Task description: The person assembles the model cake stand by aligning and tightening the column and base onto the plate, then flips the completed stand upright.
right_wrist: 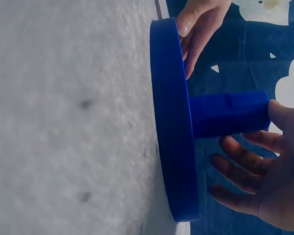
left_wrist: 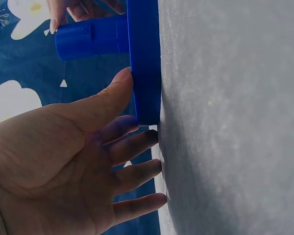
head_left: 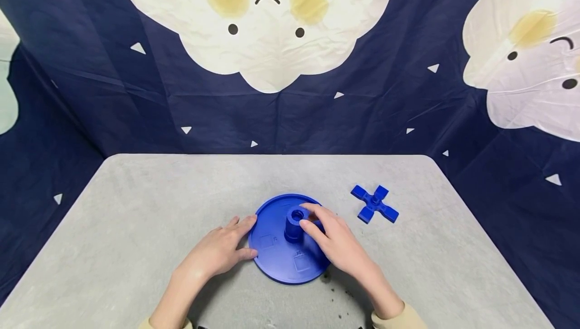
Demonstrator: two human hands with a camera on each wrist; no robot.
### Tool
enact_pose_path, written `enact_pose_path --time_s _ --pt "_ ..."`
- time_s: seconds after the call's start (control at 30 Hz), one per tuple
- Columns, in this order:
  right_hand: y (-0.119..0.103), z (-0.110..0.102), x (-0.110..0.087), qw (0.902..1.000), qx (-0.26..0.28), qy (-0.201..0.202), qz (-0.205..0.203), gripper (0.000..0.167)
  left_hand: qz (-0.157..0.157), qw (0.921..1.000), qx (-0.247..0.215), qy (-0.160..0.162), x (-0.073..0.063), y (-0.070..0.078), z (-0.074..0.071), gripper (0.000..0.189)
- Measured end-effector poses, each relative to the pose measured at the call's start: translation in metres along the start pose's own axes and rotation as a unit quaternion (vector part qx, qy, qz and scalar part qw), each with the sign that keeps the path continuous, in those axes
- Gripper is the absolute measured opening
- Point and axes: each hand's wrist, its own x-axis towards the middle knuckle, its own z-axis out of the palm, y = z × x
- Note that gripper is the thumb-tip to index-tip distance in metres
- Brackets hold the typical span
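A round blue plastic base (head_left: 277, 261) with a raised rim lies flat on the table, shallow square outlines marked on its face. From its middle rises a blue hollow cylinder (head_left: 293, 231), upright, with a step partway along its side in the wrist views. My right hand (head_left: 337, 241) pinches the cylinder's top end between thumb and forefinger; the other fingers curve loosely beside it. At the base's left edge, my left hand (head_left: 217, 249) rests its thumb and forefinger against the rim. Its remaining fingers (left_wrist: 137, 176) stretch out toward the tabletop.
A blue four-armed cross piece (head_left: 375, 203) with a small central peg lies on the grey table (head_left: 181, 193), right of and behind the base. Dark specks mark the tabletop near the right forearm. A navy curtain (head_left: 281, 122) with cloud prints hangs behind and at both sides.
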Motion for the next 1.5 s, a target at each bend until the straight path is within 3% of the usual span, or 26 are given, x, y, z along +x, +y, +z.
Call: enact_pose_path --time_s 0.3,0.77,0.93,1.27,1.5 --pt "-0.003 0.003 0.001 0.9987 0.031 -0.039 0.001 0.049 -0.001 1.0 0.002 0.0 0.0 -0.001 -0.001 0.076" --pt "-0.005 0.007 0.004 1.0 0.008 -0.002 -0.005 0.039 -0.002 1.0 0.002 -0.002 -0.001 -0.002 -0.002 0.076" --pt "-0.003 0.007 0.004 0.9999 0.014 -0.007 -0.007 0.041 -0.004 1.0 0.005 -0.002 -0.001 -0.002 -0.002 0.077" --pt "0.003 -0.003 -0.001 0.9985 0.045 -0.031 -0.005 0.051 -0.003 1.0 0.003 -0.002 0.001 0.0 -0.001 0.077" --pt "0.016 -0.016 -0.002 0.999 0.029 -0.005 -0.033 0.05 0.001 1.0 0.004 -0.003 0.002 0.0 0.0 0.077"
